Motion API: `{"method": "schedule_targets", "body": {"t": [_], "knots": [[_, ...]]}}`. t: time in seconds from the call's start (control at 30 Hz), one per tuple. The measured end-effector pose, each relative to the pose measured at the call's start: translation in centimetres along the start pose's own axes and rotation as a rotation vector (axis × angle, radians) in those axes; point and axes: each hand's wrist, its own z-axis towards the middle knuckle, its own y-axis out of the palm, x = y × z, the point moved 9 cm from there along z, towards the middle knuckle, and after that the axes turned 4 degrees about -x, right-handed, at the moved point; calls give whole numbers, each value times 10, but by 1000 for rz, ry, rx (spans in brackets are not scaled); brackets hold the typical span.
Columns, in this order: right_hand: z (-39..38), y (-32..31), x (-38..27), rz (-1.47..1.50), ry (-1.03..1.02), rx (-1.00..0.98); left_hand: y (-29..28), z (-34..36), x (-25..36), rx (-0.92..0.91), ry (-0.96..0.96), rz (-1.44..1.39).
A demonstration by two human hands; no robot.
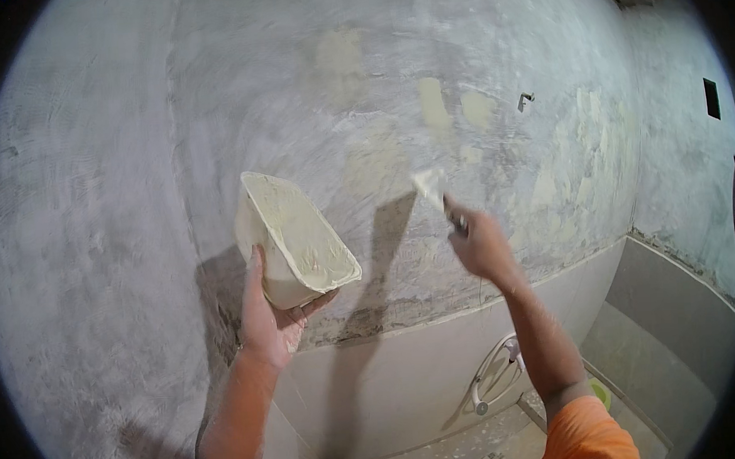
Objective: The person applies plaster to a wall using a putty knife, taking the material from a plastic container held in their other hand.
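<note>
My left hand (276, 317) grips a cream plastic tub (260, 235) from below and behind, tilted so its open top faces right. Pale putty (310, 241) coats the inside of the tub. In my right hand (480, 244) is a putty knife (432, 186), its fingers wrapped round the handle. The blade, smeared with pale putty and slightly blurred, is at the grey wall (285, 92); I cannot tell whether it touches. Cream putty patches (434, 103) mark the wall above and around the blade.
A small metal tap fitting (527, 100) juts from the wall at upper right. Pale tiles (408, 377) line the lower wall, where a white shower hose and head (480, 398) hang. A green basin (600, 393) sits on the floor, partly behind my right arm.
</note>
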Motion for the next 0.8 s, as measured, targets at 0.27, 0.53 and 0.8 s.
{"method": "schedule_targets", "body": {"t": [0.27, 0.53, 0.8], "knots": [[136, -80, -20, -172, -258, 356, 18, 11, -14, -47, -49, 49], [146, -29, 43, -351, -18, 222, 20, 29, -40, -117, -58, 56], [-23, 19, 99, -475, 157, -204, 41, 23, -49, -176, -84, -100]]}}
